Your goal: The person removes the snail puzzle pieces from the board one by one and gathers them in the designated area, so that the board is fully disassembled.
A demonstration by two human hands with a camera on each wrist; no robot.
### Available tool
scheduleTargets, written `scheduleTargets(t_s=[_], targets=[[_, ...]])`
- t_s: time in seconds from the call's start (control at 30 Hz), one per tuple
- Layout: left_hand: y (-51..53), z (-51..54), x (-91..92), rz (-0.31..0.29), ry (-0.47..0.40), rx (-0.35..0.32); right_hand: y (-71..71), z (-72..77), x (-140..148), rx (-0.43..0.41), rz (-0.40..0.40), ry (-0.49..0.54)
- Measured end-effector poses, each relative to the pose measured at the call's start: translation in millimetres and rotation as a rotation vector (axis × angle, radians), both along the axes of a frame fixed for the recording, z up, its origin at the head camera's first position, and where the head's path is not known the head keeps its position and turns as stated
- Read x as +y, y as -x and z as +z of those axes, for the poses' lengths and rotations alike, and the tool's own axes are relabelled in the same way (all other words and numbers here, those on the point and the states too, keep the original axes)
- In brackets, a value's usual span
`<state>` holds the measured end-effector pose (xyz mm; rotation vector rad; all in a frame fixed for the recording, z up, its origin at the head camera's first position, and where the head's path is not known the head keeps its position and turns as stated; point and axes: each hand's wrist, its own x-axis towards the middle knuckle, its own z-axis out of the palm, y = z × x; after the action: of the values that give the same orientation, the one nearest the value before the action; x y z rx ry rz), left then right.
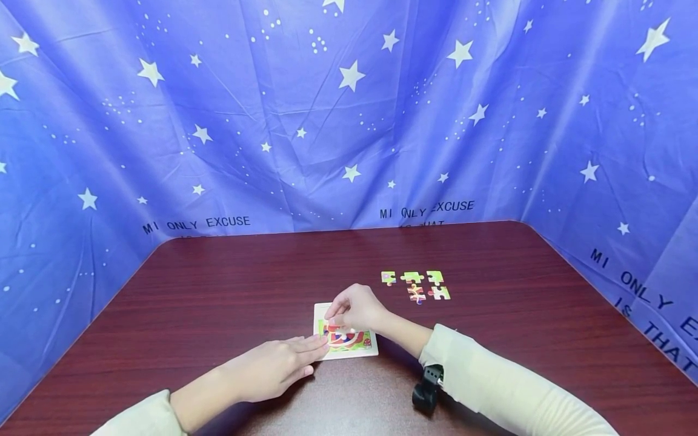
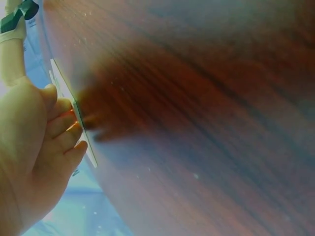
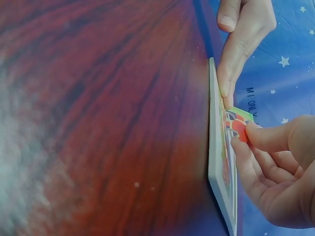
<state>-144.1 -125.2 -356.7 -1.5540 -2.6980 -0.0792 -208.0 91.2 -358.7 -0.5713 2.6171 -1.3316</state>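
Black capitals stand on the blue curtain point(image 1: 305, 79). In the head view, the left line point(image 1: 196, 224), left of the frame's centre, reads "MI ONLY EXCUSE", its next row mostly cut off. The middle line point(image 1: 427, 210), right of centre, repeats those words, creased at "ONLY", above a partly hidden row ending "HAT". At lower right, larger print point(image 1: 641, 289) reads "MI ONLY E", cut by the frame, then "IS THAT". The right wrist view shows sideways lettering point(image 3: 250, 100), "MI ONLY", right of centre.

In the head view, a long cream fabric right sleeve point(image 1: 501, 378), finely creased, showed between four and five o'clock. A compact black device point(image 1: 425, 393) with small pale marks sat by its cuff toward five; a cream fabric left sleeve point(image 1: 144, 418) showed between seven and eight.
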Motion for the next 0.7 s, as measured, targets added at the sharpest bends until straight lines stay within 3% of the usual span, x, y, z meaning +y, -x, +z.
scheduleTargets(t_s=[0.27, 0.43, 0.7], targets=[[0.3, 1.1, 1.7, 0.013, 0.009, -0.013, -0.7, 8.3, -4, 0.134, 0.029, -0.065], [-0.8, 0.9, 2.1, 0.026, 0.006, -0.024, 2.0, 7.9, -1, 0.126, 0.002, -0.097], [-1.2, -0.7, 1.4, 0.027, 0.007, -0.004, 13.1, 0.5, 17, -0.047, -0.095, -0.024]])
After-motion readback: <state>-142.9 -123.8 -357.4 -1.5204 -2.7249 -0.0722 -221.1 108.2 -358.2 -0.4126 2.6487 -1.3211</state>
